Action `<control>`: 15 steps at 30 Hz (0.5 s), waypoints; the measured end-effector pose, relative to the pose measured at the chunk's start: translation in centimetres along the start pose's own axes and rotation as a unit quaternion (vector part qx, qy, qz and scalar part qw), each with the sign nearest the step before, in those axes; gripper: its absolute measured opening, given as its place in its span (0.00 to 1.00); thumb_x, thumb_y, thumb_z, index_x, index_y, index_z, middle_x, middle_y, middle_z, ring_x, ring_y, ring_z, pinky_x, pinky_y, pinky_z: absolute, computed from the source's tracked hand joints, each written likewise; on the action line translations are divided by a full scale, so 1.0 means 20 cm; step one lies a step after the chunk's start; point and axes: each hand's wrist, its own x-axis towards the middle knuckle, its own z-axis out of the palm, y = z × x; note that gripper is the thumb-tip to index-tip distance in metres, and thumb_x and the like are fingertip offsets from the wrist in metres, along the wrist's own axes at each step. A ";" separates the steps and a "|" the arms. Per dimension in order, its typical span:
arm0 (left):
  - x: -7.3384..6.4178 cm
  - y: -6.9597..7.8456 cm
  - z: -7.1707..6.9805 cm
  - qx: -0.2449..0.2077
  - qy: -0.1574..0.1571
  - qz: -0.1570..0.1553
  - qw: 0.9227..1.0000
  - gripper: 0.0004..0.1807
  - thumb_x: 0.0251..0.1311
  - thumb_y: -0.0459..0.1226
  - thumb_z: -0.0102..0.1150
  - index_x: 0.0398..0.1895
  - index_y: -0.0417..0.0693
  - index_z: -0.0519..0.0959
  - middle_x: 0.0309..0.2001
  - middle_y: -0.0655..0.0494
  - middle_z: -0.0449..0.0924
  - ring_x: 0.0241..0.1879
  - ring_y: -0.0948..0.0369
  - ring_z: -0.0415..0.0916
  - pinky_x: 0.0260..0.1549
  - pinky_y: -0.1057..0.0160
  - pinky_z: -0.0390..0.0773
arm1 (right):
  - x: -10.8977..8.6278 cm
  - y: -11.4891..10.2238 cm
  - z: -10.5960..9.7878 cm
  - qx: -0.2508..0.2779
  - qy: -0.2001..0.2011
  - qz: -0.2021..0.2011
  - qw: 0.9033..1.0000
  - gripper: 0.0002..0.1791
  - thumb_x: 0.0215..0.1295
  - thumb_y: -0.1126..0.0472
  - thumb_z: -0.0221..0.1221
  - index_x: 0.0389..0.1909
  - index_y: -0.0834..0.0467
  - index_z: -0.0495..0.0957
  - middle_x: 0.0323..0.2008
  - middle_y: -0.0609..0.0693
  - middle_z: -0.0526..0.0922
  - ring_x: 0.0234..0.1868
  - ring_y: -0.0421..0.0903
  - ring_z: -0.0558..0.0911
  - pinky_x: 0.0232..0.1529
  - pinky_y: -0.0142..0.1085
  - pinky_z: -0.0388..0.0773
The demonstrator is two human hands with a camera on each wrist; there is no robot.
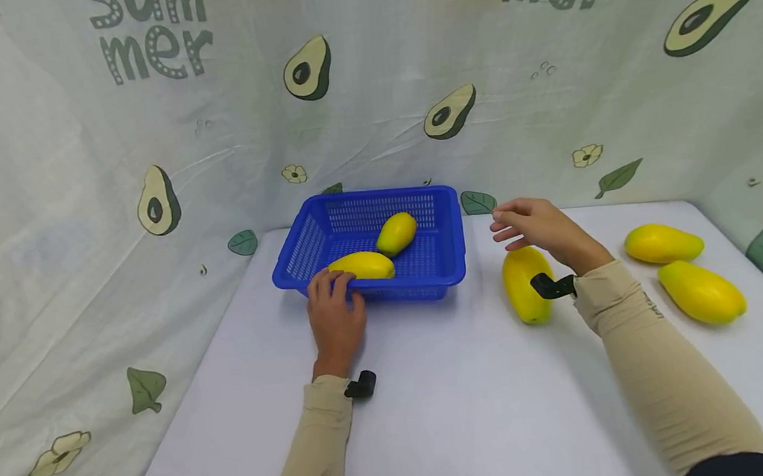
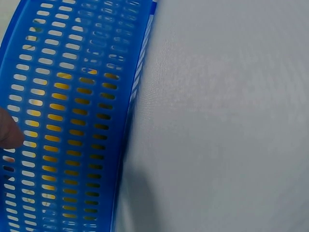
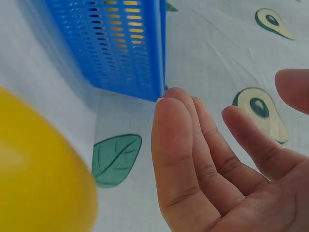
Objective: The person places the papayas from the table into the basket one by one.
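Observation:
The left hand [image 1: 337, 318] grips the near rim of a blue plastic basket [image 1: 404, 287], its fingers bent over the edge. In the left wrist view a fingertip [image 2: 9, 131] lies against the slotted basket wall [image 2: 72, 111]. Inside the basket are two yellow mango-like fruits, one [image 1: 365, 266] by the near wall beside the left fingers and one [image 1: 396, 234] farther back. To the right of the basket, the right hand [image 1: 535, 227] is raised with loose fingers and holds nothing. Just below it a third yellow fruit [image 1: 525, 286] lies on the table, partly hidden by the wrist camera.
Two more yellow fruits [image 1: 664, 243] [image 1: 702, 292] lie on the right of the white table [image 1: 448, 397]. A cloth backdrop [image 1: 374, 149] printed with avocados and leaves hangs right behind the table and along its left side.

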 end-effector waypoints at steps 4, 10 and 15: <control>0.01 0.00 0.00 0.003 0.000 -0.001 1.000 0.14 0.60 0.31 0.63 0.50 0.45 0.81 0.54 0.48 0.75 0.67 0.49 0.61 0.65 0.46 0.65 | -0.07 0.05 -0.03 -0.006 0.006 0.006 1.000 0.35 0.75 0.40 0.49 0.69 0.64 0.65 0.60 0.63 0.76 0.58 0.58 0.79 0.58 0.50 0.77; 0.01 0.01 0.00 0.009 0.003 0.003 1.000 0.14 0.59 0.32 0.64 0.49 0.45 0.81 0.54 0.47 0.75 0.67 0.48 0.62 0.65 0.46 0.65 | -0.16 0.16 -0.07 0.020 0.042 0.000 0.999 0.37 0.75 0.40 0.50 0.70 0.64 0.63 0.61 0.65 0.74 0.59 0.59 0.78 0.52 0.40 0.81; 0.00 0.02 -0.02 0.008 0.008 0.003 1.000 0.14 0.58 0.31 0.65 0.49 0.44 0.81 0.53 0.47 0.75 0.66 0.48 0.62 0.64 0.45 0.66 | -0.21 0.22 -0.11 0.025 0.052 -0.006 0.998 0.36 0.76 0.42 0.49 0.70 0.66 0.63 0.62 0.67 0.73 0.58 0.58 0.79 0.49 0.36 0.82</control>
